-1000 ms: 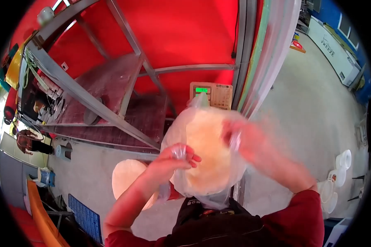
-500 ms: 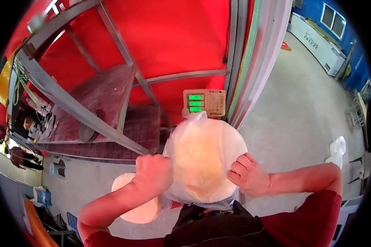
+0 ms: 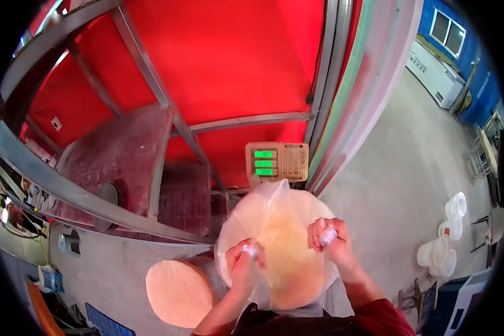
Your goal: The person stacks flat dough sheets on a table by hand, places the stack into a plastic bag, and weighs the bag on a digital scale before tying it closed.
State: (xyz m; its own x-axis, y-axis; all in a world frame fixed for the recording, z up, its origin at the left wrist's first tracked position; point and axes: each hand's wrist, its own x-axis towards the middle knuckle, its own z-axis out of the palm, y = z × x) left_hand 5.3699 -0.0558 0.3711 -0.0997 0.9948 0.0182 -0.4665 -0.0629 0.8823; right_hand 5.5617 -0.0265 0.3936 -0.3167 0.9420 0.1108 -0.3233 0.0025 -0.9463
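Observation:
A clear plastic bag (image 3: 280, 204) holds something yellowish, flat and roundish (image 3: 291, 252) whose kind I cannot make out. Under it spreads a large pale round top (image 3: 235, 215), directly in front of a scale display (image 3: 277, 162) with green lit digits. My left hand (image 3: 243, 263) is closed on bunched plastic at the bag's left side, a shiny tuft showing at the fingers. On the other side my right hand (image 3: 330, 241) grips a second bunch of the same bag. Both hands are above the contents, apart from each other.
Lower left stands another pale round top (image 3: 179, 294). A metal-framed rack (image 3: 117, 151) with dark red shelves rises at the left against a red sheet (image 3: 235, 61). Strip curtains (image 3: 369, 84) hang at the right. White buckets (image 3: 433, 253) and a chest freezer (image 3: 437, 75) are beyond.
Both hands have moved inward and closer together, drawing the bag's sides in over the contents. Shiny bunched plastic now shows at each fist. The view has shifted too.

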